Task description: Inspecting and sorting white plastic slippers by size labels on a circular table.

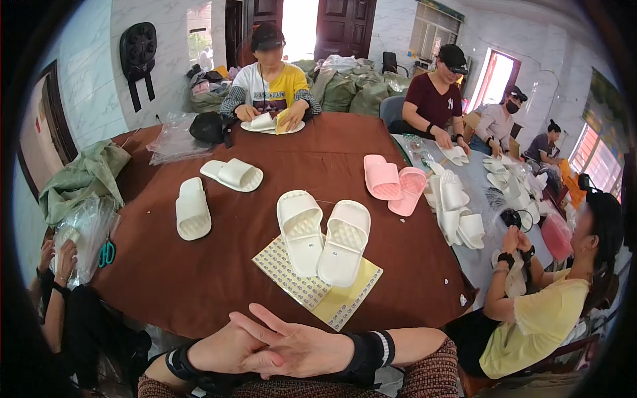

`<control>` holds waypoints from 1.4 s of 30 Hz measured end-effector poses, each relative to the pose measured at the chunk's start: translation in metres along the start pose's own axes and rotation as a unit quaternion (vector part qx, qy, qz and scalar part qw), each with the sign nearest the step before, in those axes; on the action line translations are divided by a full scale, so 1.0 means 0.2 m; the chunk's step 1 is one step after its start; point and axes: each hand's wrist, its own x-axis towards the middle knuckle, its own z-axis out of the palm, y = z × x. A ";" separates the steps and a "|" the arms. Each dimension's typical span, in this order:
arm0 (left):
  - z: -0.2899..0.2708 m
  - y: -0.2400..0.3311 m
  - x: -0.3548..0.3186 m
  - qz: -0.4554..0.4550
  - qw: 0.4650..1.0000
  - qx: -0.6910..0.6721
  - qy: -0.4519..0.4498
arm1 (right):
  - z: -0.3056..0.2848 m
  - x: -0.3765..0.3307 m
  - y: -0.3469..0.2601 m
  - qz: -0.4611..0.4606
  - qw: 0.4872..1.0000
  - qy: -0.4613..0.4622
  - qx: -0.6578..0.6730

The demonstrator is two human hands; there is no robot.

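The person's left hand [229, 346] and right hand [312, 350] are pressed together at the near edge of the table covered in brown cloth [156, 278], their fingers crossing and several held out straight. Just beyond them lie flat paper sheets of small printed labels, one white [286, 270] and one yellow [350, 292], set at a slant. Partly over these sheets rests a pair of white moulded slippers with broad straps [304, 254] [340, 260]. Their long axes run roughly near to far, toe ends toward the person and drawn together, heels pointing away and spread apart; each strap bears a small label.

Left of them are teal-handled scissors [106, 254]. Farther back, one white slipper [193, 209] lies lengthwise near to far, another [233, 174] more crosswise. To the right, two pink slippers [383, 178] [408, 192] overlap. At the far edge, a co-worker in a yellow-and-white top [292, 81] handles a white slipper.
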 end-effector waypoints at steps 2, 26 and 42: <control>0.01 -0.04 0.00 0.014 0.991 -0.134 0.022 | -0.05 0.02 -0.03 -0.037 0.991 0.009 -0.131; 0.14 -0.04 0.07 0.254 0.888 -0.365 0.114 | -0.11 0.12 -0.02 0.137 0.773 0.274 0.556; 0.21 -0.12 0.20 0.077 0.889 -0.146 0.426 | 0.03 0.18 0.12 0.187 0.856 0.352 0.329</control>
